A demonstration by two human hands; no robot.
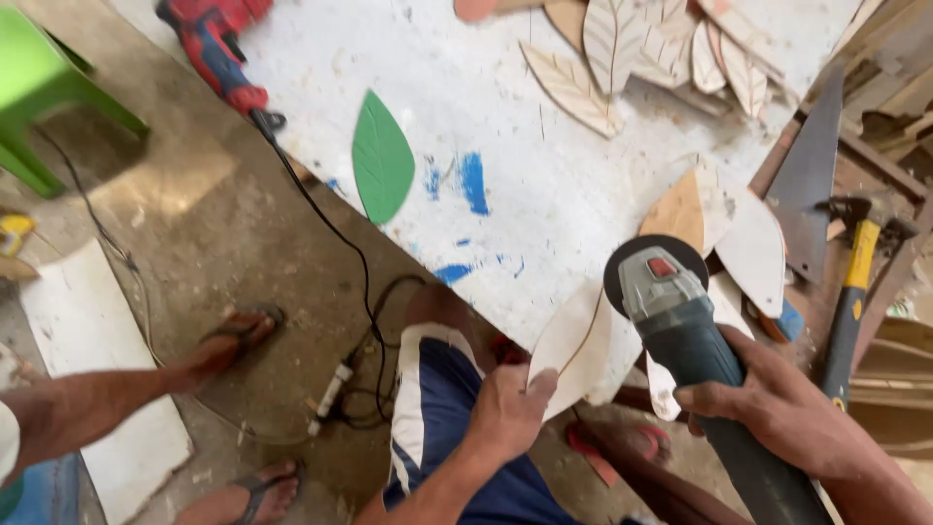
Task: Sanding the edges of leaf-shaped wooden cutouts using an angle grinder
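My left hand (505,408) grips the lower edge of a pale leaf-shaped plywood cutout (573,345), held at the near edge of the white paint-stained bench (544,185). My right hand (777,403) is closed around the dark body of a grey-headed angle grinder (680,321), whose black disc guard sits just beside the cutout's upper edge. A green painted leaf shape (381,157) lies farther up the bench, a pile of carved wooden leaves (632,49) at its far end, a handsaw blade (809,180) and yellow-handled hammer (855,282) to my right
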